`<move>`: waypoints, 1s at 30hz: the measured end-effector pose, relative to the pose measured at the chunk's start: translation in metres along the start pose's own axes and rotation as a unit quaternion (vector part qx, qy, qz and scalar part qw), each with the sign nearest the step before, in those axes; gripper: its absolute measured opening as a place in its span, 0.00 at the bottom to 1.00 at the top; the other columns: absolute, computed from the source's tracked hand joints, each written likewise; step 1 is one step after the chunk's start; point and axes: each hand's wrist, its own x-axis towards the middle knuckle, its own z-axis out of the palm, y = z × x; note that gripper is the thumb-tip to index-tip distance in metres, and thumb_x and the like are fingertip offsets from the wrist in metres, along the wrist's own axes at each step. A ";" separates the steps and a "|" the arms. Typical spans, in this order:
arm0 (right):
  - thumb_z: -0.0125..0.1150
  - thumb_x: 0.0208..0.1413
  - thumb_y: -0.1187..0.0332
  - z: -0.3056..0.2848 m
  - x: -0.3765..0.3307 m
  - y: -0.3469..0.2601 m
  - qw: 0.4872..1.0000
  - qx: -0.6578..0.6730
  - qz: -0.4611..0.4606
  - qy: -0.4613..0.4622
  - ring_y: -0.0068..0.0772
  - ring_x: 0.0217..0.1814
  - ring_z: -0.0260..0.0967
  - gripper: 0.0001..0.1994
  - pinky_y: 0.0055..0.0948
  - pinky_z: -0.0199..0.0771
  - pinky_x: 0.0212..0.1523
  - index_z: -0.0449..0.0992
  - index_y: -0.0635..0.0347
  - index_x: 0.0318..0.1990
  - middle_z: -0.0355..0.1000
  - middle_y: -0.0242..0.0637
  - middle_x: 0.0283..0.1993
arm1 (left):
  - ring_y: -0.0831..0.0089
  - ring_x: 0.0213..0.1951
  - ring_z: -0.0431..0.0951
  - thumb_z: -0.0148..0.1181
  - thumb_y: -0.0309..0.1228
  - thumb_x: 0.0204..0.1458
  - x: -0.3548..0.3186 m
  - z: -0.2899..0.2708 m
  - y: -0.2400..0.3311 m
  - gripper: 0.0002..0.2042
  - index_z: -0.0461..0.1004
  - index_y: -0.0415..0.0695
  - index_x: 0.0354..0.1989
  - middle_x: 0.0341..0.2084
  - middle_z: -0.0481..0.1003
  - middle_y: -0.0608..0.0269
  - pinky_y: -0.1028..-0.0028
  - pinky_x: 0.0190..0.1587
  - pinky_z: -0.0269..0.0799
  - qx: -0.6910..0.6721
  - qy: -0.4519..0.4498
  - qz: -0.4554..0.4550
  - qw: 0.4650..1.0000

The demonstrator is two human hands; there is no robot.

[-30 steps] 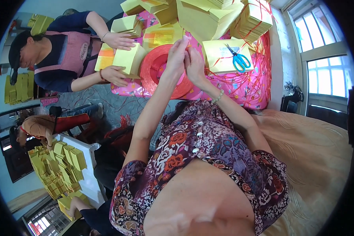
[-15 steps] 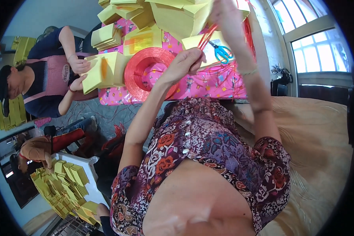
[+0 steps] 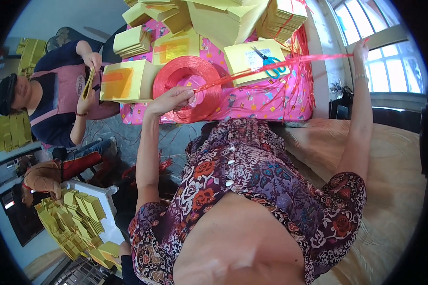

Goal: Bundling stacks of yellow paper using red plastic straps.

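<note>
A bundle of red plastic string [image 3: 271, 65] stretches taut between my two hands, slanting up to the right over the table. My left hand [image 3: 172, 101] is closed on its near left end, beside the big roll of red string [image 3: 199, 66]. Far out to the right, by the window, my right hand [image 3: 361, 51] grips the other end, with the arm extended. Beneath the stretched string lie blue-handled scissors [image 3: 274, 69] on a yellow paper stack [image 3: 238, 59] with a pale label.
A pink patterned cloth [image 3: 252, 107] covers the table. Yellow paper stacks [image 3: 131, 42] stand at its far side. At the left, a co-worker in a pink apron [image 3: 64, 95] handles yellow paper. Another person [image 3: 45, 178] sits by a white table [image 3: 110, 209] heaped with yellow bundles.
My hands have moved apart, the right one outward to the window and the left one leftward, drawing the string straight. The co-worker has lifted some folded yellow paper off the stack.
</note>
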 end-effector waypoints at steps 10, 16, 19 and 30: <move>0.42 0.59 0.56 -0.003 -0.237 -0.186 0.859 -0.188 -0.303 -0.366 0.49 0.48 0.68 0.19 0.38 0.69 0.47 0.70 0.65 0.42 0.71 0.47 0.46 | 0.79 0.24 0.67 0.43 0.38 0.59 0.014 0.018 0.020 0.16 0.68 0.39 0.24 0.19 0.67 0.68 0.77 0.30 0.65 0.199 0.094 0.083 0.972; 0.41 0.60 0.56 -0.067 -0.397 -0.313 0.707 0.328 -0.330 -0.533 0.44 0.40 0.70 0.20 0.34 0.67 0.45 0.74 0.63 0.40 0.71 0.51 0.37 | 0.83 0.24 0.60 0.43 0.38 0.59 0.040 0.046 0.066 0.15 0.67 0.41 0.25 0.18 0.62 0.72 0.81 0.27 0.59 0.216 0.088 0.129 0.964; 0.43 0.59 0.53 -0.060 -0.414 -0.327 0.714 0.316 -0.224 -0.583 0.42 0.28 0.71 0.22 0.35 0.69 0.35 0.77 0.62 0.27 0.71 0.48 0.23 | 0.86 0.22 0.58 0.42 0.40 0.60 0.039 0.044 0.074 0.15 0.66 0.43 0.26 0.17 0.60 0.75 0.83 0.24 0.55 0.176 0.078 0.154 0.969; 0.41 0.54 0.41 -0.034 -0.216 -0.235 0.965 0.102 -0.127 -0.206 0.53 0.30 0.69 0.28 0.39 0.68 0.39 0.78 0.58 0.34 0.73 0.51 0.27 | 0.87 0.18 0.56 0.39 0.40 0.60 0.014 0.012 0.027 0.15 0.66 0.45 0.26 0.18 0.65 0.75 0.85 0.20 0.52 0.076 0.055 0.070 0.993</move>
